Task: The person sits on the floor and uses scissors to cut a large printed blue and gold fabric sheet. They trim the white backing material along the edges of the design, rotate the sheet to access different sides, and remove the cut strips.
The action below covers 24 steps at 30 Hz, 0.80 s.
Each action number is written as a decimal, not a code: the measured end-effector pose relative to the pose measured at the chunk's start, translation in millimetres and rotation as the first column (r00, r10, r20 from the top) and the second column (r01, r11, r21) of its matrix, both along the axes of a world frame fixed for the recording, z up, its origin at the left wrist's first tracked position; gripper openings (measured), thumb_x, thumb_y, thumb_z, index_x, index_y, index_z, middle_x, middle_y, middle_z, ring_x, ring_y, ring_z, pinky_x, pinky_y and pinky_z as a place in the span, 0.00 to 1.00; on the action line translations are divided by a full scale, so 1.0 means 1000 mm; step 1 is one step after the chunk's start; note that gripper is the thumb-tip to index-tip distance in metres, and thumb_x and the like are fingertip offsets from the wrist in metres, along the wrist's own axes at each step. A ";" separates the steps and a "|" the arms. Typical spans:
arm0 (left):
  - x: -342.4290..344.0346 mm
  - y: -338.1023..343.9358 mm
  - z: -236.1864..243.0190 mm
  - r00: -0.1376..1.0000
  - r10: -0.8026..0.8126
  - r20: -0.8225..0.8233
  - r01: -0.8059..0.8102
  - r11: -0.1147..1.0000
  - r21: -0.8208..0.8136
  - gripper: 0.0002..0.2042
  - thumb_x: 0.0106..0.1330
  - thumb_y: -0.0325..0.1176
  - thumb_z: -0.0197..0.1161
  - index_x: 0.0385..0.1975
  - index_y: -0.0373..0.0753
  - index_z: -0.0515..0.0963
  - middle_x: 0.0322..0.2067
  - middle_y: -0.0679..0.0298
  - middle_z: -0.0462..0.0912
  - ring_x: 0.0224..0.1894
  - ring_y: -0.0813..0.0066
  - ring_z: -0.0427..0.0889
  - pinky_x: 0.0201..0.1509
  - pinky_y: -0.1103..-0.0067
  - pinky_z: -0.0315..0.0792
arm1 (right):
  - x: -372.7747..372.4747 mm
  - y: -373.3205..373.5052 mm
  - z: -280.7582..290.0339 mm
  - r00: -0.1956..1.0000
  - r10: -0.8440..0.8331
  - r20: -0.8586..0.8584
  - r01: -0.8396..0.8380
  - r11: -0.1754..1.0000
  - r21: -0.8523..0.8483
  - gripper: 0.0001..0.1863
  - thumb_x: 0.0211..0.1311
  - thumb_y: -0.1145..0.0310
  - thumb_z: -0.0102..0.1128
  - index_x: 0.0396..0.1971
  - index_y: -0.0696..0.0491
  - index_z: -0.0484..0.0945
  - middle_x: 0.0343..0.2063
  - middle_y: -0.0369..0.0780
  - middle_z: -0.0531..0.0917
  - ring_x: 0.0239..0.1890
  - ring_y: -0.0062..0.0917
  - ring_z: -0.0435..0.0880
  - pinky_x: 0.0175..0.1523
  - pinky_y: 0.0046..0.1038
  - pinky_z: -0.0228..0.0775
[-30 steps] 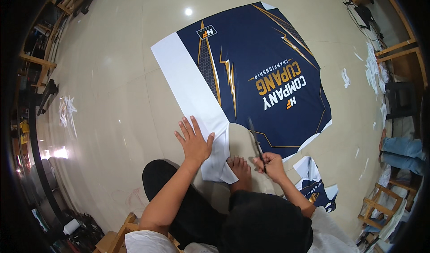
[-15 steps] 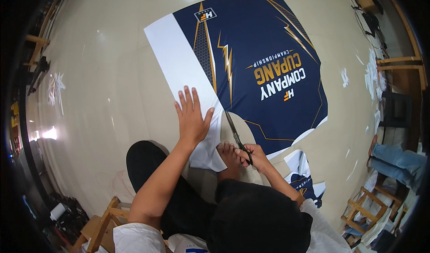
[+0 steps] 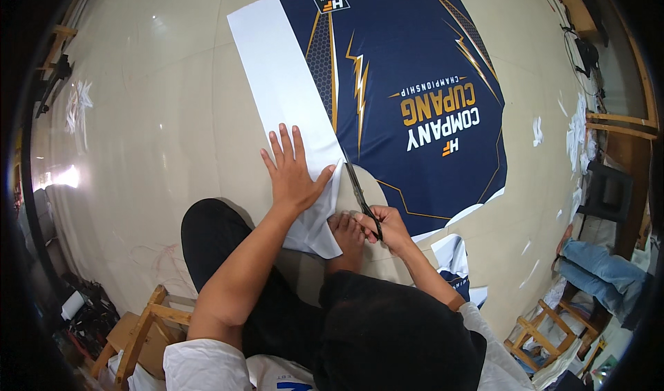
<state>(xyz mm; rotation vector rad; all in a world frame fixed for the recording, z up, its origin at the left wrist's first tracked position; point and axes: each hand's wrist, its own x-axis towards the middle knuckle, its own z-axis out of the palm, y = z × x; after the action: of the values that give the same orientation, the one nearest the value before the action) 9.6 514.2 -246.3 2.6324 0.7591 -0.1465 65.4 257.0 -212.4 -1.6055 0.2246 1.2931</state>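
Observation:
A large printed cloth panel (image 3: 387, 45), navy with gold and white designs, lies flat on the floor. Along its left side runs a plain white strip (image 3: 266, 66), whose near end hangs loose and creased. My left hand (image 3: 292, 180) presses flat on this strip, fingers spread. My right hand (image 3: 389, 228) grips the handles of dark scissors (image 3: 356, 187). Their blades point away from me, with the tips at the border between white strip and navy print, by a curved cut edge. Whether the blades are apart is hard to see. My bare foot (image 3: 346, 235) is beside the scissors.
Navy-and-white cloth scraps (image 3: 453, 266) lie right of my right forearm. White offcuts (image 3: 575, 131) are strewn at the right, others (image 3: 79, 104) at the left. A person's jeans-clad legs (image 3: 598, 273), a dark stool (image 3: 609, 190) and a wooden frame (image 3: 543, 332) are at the right.
The scissor tips have moved farther away from me along the border between white and navy. My left hand stays flat on the strip. The whole view has shifted slightly.

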 end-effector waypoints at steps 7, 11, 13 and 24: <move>0.000 0.002 0.000 1.000 0.000 -0.022 -0.001 1.000 -0.023 0.58 0.70 0.70 0.59 0.84 0.31 0.42 0.84 0.40 0.36 0.86 0.37 0.28 0.82 0.36 0.27 | 0.004 0.006 0.001 1.000 0.009 0.017 -0.008 1.000 -0.010 0.22 0.67 0.55 0.78 0.22 0.52 0.78 0.18 0.35 0.82 0.17 0.14 0.77 0.22 0.19 0.67; 0.002 0.001 0.000 0.999 0.001 -0.033 -0.002 1.000 -0.026 0.58 0.70 0.71 0.59 0.84 0.31 0.42 0.84 0.40 0.36 0.86 0.37 0.28 0.82 0.37 0.27 | 0.005 0.008 0.000 0.999 0.014 0.029 -0.014 1.000 -0.002 0.22 0.68 0.56 0.78 0.22 0.53 0.78 0.18 0.35 0.82 0.17 0.14 0.77 0.22 0.19 0.66; 0.001 0.001 -0.001 1.000 -0.001 -0.026 0.000 1.000 -0.013 0.58 0.69 0.71 0.59 0.84 0.31 0.42 0.84 0.39 0.36 0.86 0.37 0.28 0.82 0.37 0.27 | 0.005 0.009 0.001 1.000 0.010 0.025 -0.010 1.000 -0.004 0.22 0.68 0.56 0.78 0.22 0.53 0.78 0.18 0.35 0.82 0.16 0.13 0.77 0.22 0.19 0.66; 0.000 0.001 -0.002 0.999 -0.008 -0.035 0.008 1.000 -0.005 0.58 0.69 0.70 0.59 0.84 0.31 0.41 0.84 0.39 0.36 0.86 0.37 0.27 0.82 0.37 0.28 | 0.005 0.011 0.003 1.000 0.013 0.024 -0.013 1.000 -0.022 0.22 0.68 0.57 0.78 0.20 0.52 0.77 0.17 0.35 0.81 0.16 0.13 0.75 0.21 0.19 0.63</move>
<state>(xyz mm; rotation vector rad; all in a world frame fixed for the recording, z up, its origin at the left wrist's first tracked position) 9.8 514.9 -248.1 2.6346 0.7583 -0.1970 70.6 267.6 -209.5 -1.6429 0.2145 1.2844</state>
